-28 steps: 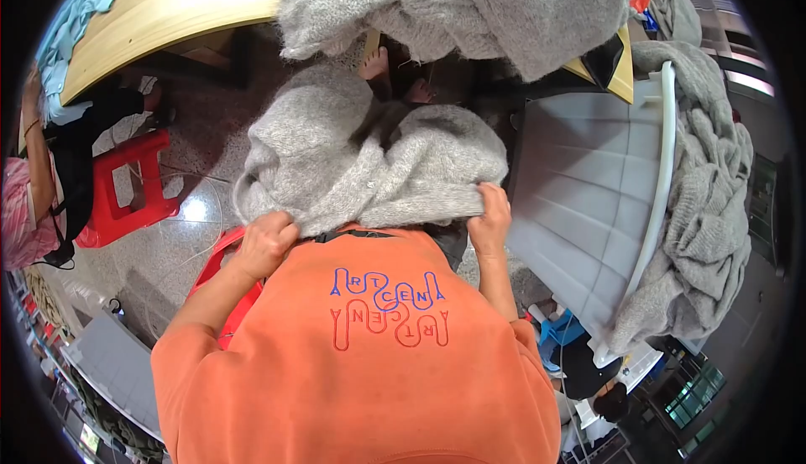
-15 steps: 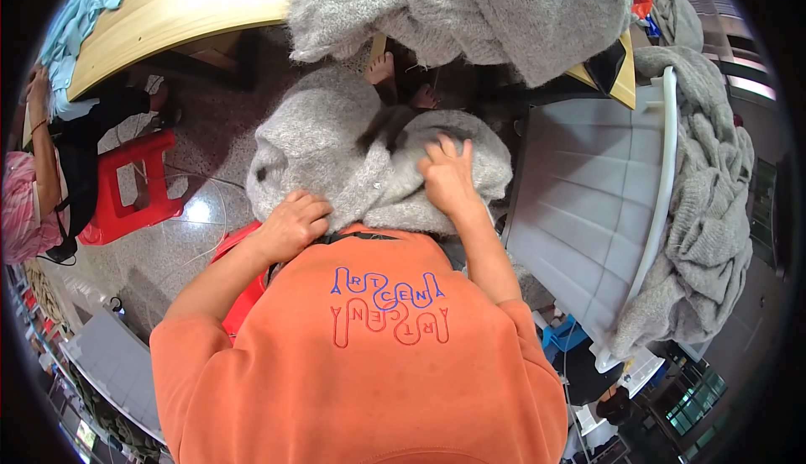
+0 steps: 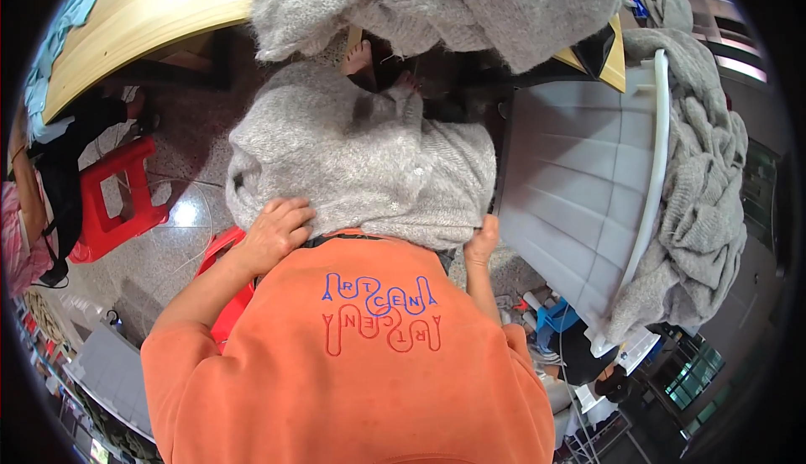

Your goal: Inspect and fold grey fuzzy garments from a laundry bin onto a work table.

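Across my lap lies a fuzzy grey knit cardigan (image 3: 353,157) with small pale buttons near its middle. At its near left edge, my left hand (image 3: 281,229) is closed, its bent fingers gripping the knit from above; the thumb is mostly hidden. My right hand (image 3: 482,241) pinches the near right corner of the cardigan between thumb and fingers, beside my hip. The knit hangs a little over the far side of my lap, and its underside is hidden.
More grey knitwear (image 3: 445,2) is heaped on the wooden table (image 3: 151,23) ahead. To the right stands a grey plastic bin (image 3: 579,187), with grey knits (image 3: 697,187) beyond its rim. A red stool (image 3: 117,204) and another person's arm (image 3: 29,191) are at the left.
My right hand has moved from the middle of the cardigan to its near right corner. The folded-up right part now lies flatter across my lap. My left hand stays at the left edge.
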The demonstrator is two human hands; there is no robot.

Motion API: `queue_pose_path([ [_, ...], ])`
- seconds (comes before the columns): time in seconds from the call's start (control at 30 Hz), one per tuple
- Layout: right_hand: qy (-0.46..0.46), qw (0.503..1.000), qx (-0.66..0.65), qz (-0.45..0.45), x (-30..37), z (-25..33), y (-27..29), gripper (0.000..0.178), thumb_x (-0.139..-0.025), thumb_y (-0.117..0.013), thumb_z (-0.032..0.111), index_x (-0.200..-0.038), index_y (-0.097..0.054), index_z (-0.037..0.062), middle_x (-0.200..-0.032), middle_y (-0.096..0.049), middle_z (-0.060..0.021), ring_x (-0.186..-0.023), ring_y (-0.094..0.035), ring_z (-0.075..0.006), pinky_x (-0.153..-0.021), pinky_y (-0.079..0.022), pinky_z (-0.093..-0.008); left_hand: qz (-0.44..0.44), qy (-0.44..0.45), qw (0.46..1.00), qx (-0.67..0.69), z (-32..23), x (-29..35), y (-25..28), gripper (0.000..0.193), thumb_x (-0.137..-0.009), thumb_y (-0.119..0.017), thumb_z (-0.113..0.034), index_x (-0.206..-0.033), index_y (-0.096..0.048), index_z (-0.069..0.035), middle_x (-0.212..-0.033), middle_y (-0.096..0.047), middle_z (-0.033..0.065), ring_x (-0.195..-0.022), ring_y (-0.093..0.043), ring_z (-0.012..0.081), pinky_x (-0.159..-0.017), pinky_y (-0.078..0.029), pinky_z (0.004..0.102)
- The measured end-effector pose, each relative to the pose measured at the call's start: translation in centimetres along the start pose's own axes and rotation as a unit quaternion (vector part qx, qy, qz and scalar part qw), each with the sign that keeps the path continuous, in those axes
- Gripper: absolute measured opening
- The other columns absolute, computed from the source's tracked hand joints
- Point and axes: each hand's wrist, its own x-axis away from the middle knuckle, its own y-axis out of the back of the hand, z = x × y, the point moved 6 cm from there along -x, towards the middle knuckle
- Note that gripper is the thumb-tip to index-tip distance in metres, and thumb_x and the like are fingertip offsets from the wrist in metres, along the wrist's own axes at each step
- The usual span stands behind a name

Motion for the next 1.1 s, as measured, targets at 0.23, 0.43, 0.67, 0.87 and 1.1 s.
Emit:
queue_pose_path([
  [0.23,-0.08,0.975,-0.186,0.095,-1.1,-2.8,-3.6,0.008,-0.071,-0.049,0.005,-0.077,-0.052,0.0012,-0.082,-0.054,-0.0158,-0.077,-0.053,-0.0316,-0.067,-0.041,-0.0364,-0.093,0.188,0.966,-0.15,1.6,-0.3,2.2,0.049,-0.055,-0.06,-0.007,-0.103,-0.056,-0.017,-0.126,-0.035,0.015,-0.121,-0.028,0.0348,-0.092,-0.024,0.0559],
  [0.43,-0.256,0.911,-0.29,0.142,-1.8,-1.5,-2.2,0.016,-0.075,-0.043,0.01,-0.075,-0.055,-0.0008,-0.074,-0.057,-0.0145,-0.065,-0.052,-0.0213,-0.063,-0.041,-0.0324,-0.197,0.046,0.977,-0.063,-0.3,-0.1,3.1,0.027,-0.058,-0.057,-0.005,-0.085,-0.055,-0.002,-0.08,-0.054,0.0088,-0.076,-0.054,0.0253,-0.066,-0.04,0.0348],
  [0.67,0.119,0.981,0.154,0.015,-8.0,9.8,8.6,0.028,-0.065,-0.049,-0.003,-0.092,-0.058,0.0019,-0.112,-0.051,-0.0161,-0.098,-0.05,-0.0332,-0.079,-0.042,-0.0399,-0.227,0.035,0.972,-0.052,-0.5,0.5,3.1,0.022,-0.053,-0.053,0.0,-0.075,-0.052,-0.002,-0.078,-0.055,0.0099,-0.071,-0.054,0.0258,-0.063,-0.04,0.0337],
  [0.87,0.276,0.934,-0.17,0.15,-8.8,20.3,5.8,0.04,-0.069,-0.061,0.007,-0.108,-0.052,0.0046,-0.109,-0.052,-0.0139,-0.098,-0.049,-0.0291,-0.083,-0.04,-0.0382,-0.245,0.028,0.968,-0.043,-1.1,0.4,3.6,0.021,-0.05,-0.051,0.001,-0.071,-0.049,-0.001,-0.078,-0.055,0.0106,-0.069,-0.053,0.0261,-0.061,-0.04,0.0338],
  [1.1,0.229,0.948,0.105,0.197,-8.7,18.1,-0.5,0.024,-0.061,-0.055,-0.002,-0.083,-0.058,0.0071,-0.082,-0.055,-0.0092,-0.078,-0.054,-0.025,-0.067,-0.042,-0.0356,-0.169,0.12,0.976,0.065,-0.1,2.4,3.0,0.021,-0.057,-0.06,-0.004,-0.076,-0.051,-0.001,-0.087,-0.056,0.0136,-0.077,-0.055,0.0291,-0.067,-0.043,0.0355],
])
